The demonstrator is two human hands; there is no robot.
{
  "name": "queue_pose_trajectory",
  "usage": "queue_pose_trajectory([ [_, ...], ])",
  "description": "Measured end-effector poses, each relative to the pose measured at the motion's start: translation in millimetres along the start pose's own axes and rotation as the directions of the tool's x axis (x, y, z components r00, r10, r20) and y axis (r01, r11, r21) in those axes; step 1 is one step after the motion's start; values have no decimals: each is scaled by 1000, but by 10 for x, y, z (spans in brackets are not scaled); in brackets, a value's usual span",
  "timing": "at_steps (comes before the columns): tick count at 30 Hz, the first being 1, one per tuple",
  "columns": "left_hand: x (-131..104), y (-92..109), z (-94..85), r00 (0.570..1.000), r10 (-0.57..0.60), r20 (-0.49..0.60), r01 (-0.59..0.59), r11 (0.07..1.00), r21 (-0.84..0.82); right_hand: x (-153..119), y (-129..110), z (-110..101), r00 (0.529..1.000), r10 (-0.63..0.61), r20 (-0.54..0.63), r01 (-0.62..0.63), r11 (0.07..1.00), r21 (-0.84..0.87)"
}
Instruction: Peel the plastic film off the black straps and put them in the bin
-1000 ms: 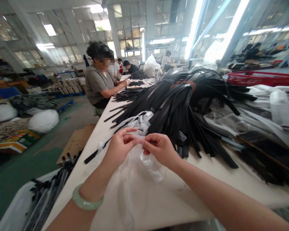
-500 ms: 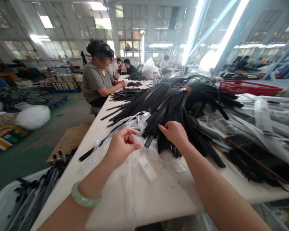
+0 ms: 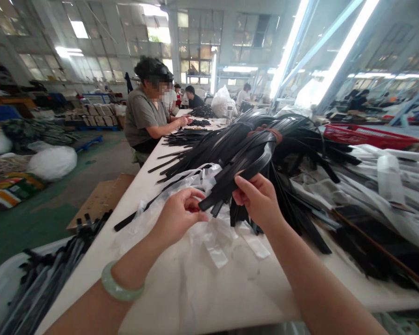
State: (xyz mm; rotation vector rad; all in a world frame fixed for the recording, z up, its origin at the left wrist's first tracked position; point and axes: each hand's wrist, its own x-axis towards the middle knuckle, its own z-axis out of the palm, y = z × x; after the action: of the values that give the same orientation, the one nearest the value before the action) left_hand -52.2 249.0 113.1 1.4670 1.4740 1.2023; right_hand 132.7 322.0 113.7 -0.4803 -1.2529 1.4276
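A thick bundle of flat black strips (image 3: 226, 151) lies on the pale table, bound with a brown tie (image 3: 270, 132). My right hand (image 3: 263, 202) is closed at the bundle's near side, thumb and fingers pinching a black strip (image 3: 218, 193). That strip's free end points at my left hand (image 3: 176, 216), which is curved with thumb and fingertips apart around the tip. Whether those fingertips touch it, I cannot tell. Under both hands are crumpled clear plastic sleeves (image 3: 216, 253). A pale green bangle (image 3: 120, 284) circles my left wrist.
To the right lie white plastic-wrapped strips (image 3: 373, 172), a dark phone-like slab (image 3: 387, 242) and a red tray (image 3: 370, 135). A co-worker (image 3: 148, 111) stands along the table's left edge. Below that edge are a white tub (image 3: 0, 284) of strips and a cardboard sheet (image 3: 104, 195).
My right hand has closed on a black strip and lifted it slightly, its end now between my left fingertips. My view has shifted a little to the left.
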Motion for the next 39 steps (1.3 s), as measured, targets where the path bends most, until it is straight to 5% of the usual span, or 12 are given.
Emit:
queue_pose_trajectory([
  [23,2,17,-6,992,-71,100,80,992,-96,4,39,-47,993,-14,120,27,994,-102],
  [35,-40,17,18,970,-232,68,242,917,-316,-70,234,95,942,246,227,-139,904,-404],
  [39,-41,-3,28,972,-224,63,233,928,-290,-62,229,112,899,360,248,-300,921,-249],
])
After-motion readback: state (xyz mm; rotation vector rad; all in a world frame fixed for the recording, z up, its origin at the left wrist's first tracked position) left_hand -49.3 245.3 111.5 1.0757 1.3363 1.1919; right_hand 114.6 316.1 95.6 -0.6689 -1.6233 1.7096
